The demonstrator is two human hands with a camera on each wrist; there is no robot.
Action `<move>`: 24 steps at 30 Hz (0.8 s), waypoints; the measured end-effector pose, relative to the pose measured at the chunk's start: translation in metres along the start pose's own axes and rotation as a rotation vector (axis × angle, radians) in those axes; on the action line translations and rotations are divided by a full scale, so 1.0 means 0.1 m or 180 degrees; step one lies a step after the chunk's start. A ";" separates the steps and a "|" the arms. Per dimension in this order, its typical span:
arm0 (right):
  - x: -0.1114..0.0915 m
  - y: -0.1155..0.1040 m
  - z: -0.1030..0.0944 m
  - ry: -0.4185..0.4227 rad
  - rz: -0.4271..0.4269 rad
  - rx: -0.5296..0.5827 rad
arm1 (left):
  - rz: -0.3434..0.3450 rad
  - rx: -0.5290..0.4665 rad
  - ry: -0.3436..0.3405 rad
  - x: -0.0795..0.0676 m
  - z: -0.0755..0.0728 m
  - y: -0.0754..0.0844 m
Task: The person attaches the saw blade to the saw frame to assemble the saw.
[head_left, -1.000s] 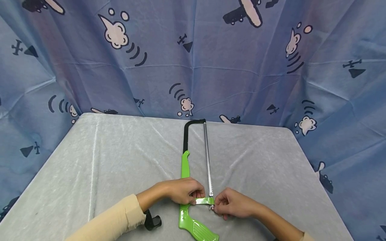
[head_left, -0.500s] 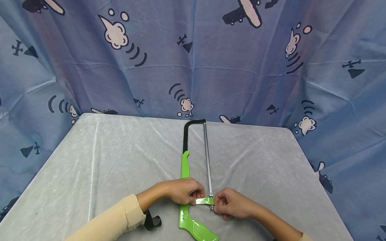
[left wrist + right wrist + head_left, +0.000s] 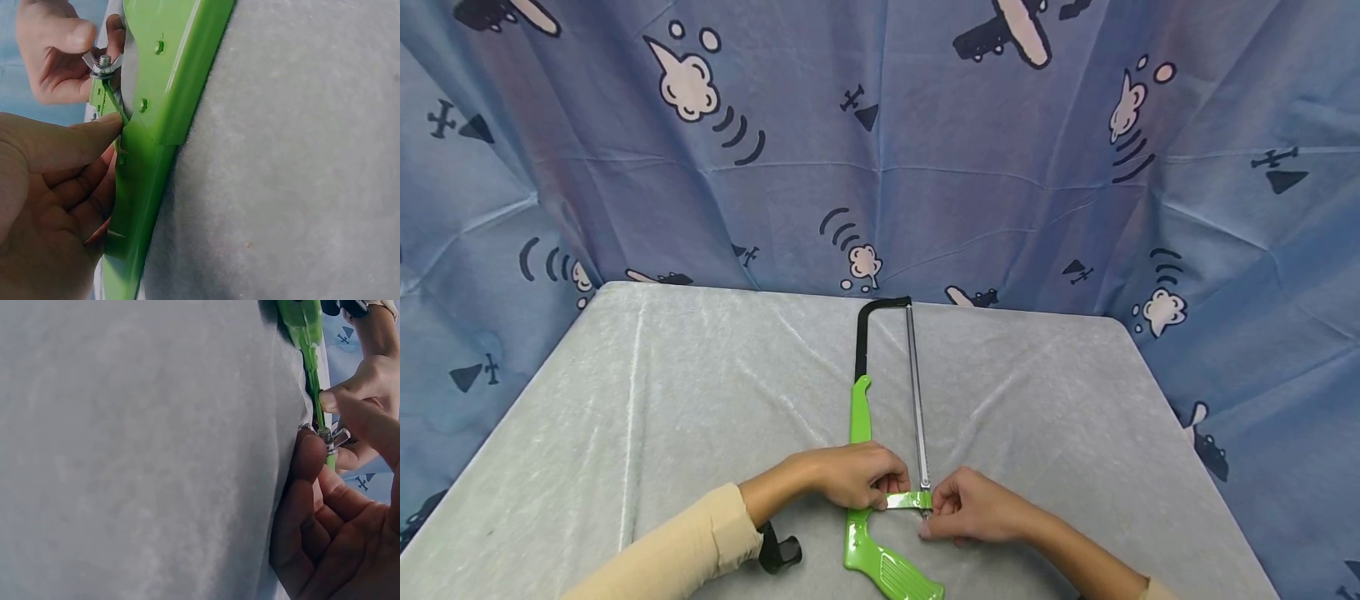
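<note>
A hacksaw with a green frame (image 3: 861, 412) and green handle (image 3: 895, 571) lies on the table, its silver blade (image 3: 917, 400) toward the right. My left hand (image 3: 861, 473) grips the frame where the short green arm branches off, thumb on that arm in the left wrist view. At the blade's near end, a silver wing nut (image 3: 103, 65) sits on a threaded bolt. Curled around this nut are the thumb and fingers of my right hand (image 3: 981, 507); in the right wrist view one wing (image 3: 340, 436) shows between them. The head view mostly hides the nut behind the thumb.
A grey velvety cloth (image 3: 715, 392) covers the table. Behind it hangs a blue curtain (image 3: 790, 192) with printed planes. A black strap-like piece (image 3: 778, 552) shows beside the left sleeve. The saw's black front bow (image 3: 862, 333) reaches almost to the far table edge.
My right thumb has shifted left across the wing nut, which turned between the earlier frames. My left hand and the hacksaw stay in place.
</note>
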State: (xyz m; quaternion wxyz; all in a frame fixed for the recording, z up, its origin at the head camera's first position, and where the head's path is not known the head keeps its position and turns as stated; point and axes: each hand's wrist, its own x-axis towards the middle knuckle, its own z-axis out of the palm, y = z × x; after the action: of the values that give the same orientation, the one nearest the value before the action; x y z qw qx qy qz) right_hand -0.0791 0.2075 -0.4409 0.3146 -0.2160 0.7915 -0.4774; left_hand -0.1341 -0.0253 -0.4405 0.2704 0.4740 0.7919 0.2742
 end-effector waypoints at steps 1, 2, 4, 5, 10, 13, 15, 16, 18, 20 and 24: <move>0.00 -0.01 0.00 0.0020 0.0016 0.0000 | 0.0002 0.0003 0.0004 0.00 0.00 0.00; 0.00 -0.01 0.01 0.0037 0.0031 0.0015 | 0.0005 -0.0003 0.0006 0.00 0.00 0.00; 0.01 -0.02 0.01 0.0052 0.0054 0.0055 | 0.0019 0.0006 0.0008 0.00 0.00 0.00; 0.01 -0.03 0.02 0.0054 0.0060 0.0082 | 0.0027 0.0017 0.0008 0.01 0.00 0.00; 0.02 -0.04 0.02 0.0047 0.0063 0.0133 | 0.0048 0.0045 0.0005 0.01 0.00 -0.01; 0.03 -0.03 0.01 0.0015 0.0052 0.0138 | 0.0046 0.0031 0.0001 0.01 0.00 -0.01; 0.03 -0.01 0.00 -0.0007 0.0036 0.0142 | 0.0043 0.0034 -0.0003 0.01 0.01 -0.01; 0.03 0.00 0.00 -0.0020 0.0025 0.0137 | 0.0047 0.0056 0.0002 0.01 0.01 -0.01; 0.04 0.01 -0.01 -0.0046 0.0004 0.0128 | 0.0042 0.0073 -0.0001 0.02 0.01 -0.01; 0.04 0.03 -0.02 -0.0066 -0.0003 0.0135 | 0.0036 0.0074 -0.0002 0.02 0.01 -0.01; 0.04 0.04 -0.03 -0.0111 0.0007 0.0178 | 0.0034 0.0075 0.0000 0.02 0.00 -0.01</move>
State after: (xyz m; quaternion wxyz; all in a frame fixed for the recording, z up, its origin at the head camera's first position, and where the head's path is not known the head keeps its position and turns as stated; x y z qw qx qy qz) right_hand -0.0841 0.2083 -0.4449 0.3348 -0.2145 0.7724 -0.4952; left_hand -0.1352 -0.0240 -0.4420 0.2633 0.4814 0.7925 0.2663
